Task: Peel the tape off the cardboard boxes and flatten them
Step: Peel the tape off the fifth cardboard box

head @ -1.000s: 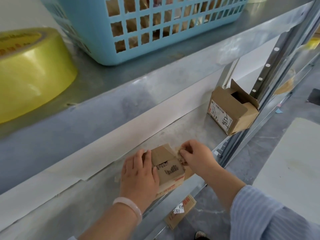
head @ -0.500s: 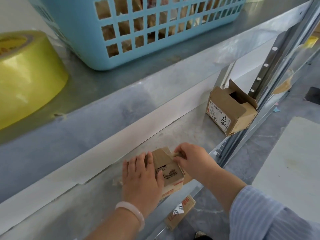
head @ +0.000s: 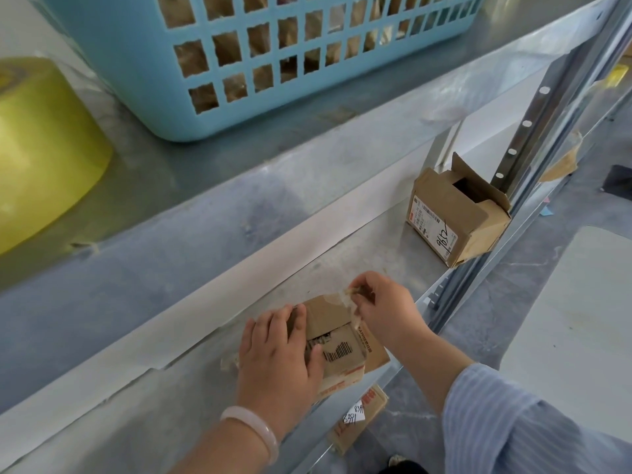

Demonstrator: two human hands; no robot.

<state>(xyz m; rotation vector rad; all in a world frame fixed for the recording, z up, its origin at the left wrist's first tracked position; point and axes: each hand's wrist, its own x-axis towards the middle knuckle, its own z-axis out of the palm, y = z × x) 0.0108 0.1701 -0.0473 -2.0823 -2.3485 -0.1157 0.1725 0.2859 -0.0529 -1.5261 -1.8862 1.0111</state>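
Note:
A small brown cardboard box (head: 337, 347) with a barcode label lies on the metal shelf (head: 191, 398) near its front edge. My left hand (head: 278, 354) presses flat on the box's left side and holds it down. My right hand (head: 379, 309) pinches a strip of clear tape (head: 350, 297) lifted off the box's top flap. A second brown box (head: 455, 217) with an open top and a white label stands further right on the same shelf.
A blue plastic basket (head: 273, 63) and a yellow tape roll (head: 44, 148) sit on the upper shelf. A flat piece of cardboard (head: 359, 419) with red print lies on the floor below. A perforated metal upright (head: 523, 131) stands beside the second box.
My right hand has lifted up and away from the box, pulling the tape strip off the top flap. My left hand has stayed pressed on the box.

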